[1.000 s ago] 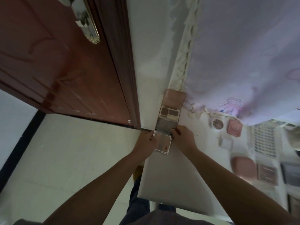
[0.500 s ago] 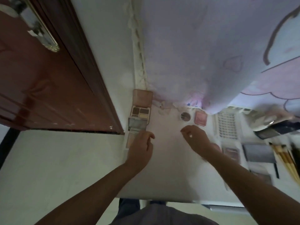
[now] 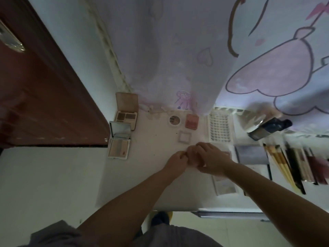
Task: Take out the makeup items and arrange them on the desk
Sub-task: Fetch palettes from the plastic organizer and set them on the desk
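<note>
My left hand [image 3: 177,160] and my right hand [image 3: 212,158] meet over the middle of the white desk [image 3: 142,184]. Their fingers curl round a small pinkish compact [image 3: 193,154], which they mostly hide. At the desk's left edge lie an open brown eyeshadow palette [image 3: 126,111] and an open white mirrored palette [image 3: 119,140]. Beyond my hands sit a round pot [image 3: 174,120], a pink blush square [image 3: 192,120] and a small white square case [image 3: 185,137].
A lash tray [image 3: 220,129], a grey palette [image 3: 252,155], a dark bottle [image 3: 270,128] and several brushes [image 3: 283,164] fill the right side. A pale palette [image 3: 226,186] lies under my right forearm. A cartoon-print curtain [image 3: 178,50] hangs behind, a brown door [image 3: 44,104] stands left.
Both hands left the white mirrored palette at the desk's left edge and moved right. They now come together on the pinkish compact in the middle. The camera has swung right.
</note>
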Demonstrator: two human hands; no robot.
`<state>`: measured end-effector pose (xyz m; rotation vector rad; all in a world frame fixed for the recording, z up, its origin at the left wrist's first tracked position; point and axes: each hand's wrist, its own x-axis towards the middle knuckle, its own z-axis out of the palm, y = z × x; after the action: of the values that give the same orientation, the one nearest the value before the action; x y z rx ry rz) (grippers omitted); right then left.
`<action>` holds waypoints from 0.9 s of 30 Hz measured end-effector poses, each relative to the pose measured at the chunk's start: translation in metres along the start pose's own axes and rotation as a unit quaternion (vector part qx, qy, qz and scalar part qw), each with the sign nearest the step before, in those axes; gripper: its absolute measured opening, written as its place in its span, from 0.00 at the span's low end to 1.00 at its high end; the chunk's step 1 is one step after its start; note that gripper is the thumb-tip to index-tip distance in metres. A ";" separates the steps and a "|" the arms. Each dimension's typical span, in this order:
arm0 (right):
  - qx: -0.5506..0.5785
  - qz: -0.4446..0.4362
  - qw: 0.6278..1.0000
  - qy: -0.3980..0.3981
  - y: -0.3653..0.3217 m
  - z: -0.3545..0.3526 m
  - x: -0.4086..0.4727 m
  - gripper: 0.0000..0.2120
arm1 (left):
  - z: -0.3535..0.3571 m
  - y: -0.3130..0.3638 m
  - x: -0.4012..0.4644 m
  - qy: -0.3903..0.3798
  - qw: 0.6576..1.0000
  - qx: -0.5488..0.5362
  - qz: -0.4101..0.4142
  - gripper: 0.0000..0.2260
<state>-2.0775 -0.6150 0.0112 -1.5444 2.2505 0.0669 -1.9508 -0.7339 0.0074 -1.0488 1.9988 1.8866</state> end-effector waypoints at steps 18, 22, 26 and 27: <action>0.305 -0.089 0.947 0.045 -0.109 -0.063 0.035 0.19 | -0.102 -0.024 -0.075 -0.127 0.835 -0.533 -0.047 0.26; 0.408 -0.041 0.912 0.028 -0.136 -0.064 0.046 0.06 | -0.123 -0.057 -0.096 -0.129 0.814 -0.561 -0.082 0.28; 0.561 0.060 0.826 0.019 -0.170 -0.042 0.063 0.04 | -0.142 -0.089 -0.117 -0.097 0.814 -0.566 -0.085 0.21; 0.561 0.070 0.825 0.020 -0.179 -0.033 0.067 0.05 | -0.146 -0.097 -0.119 -0.068 0.834 -0.541 -0.080 0.18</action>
<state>-1.9464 -0.7515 0.0510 -0.7045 1.7759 -1.0565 -1.7586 -0.8221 0.0249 -1.1421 0.5812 2.8940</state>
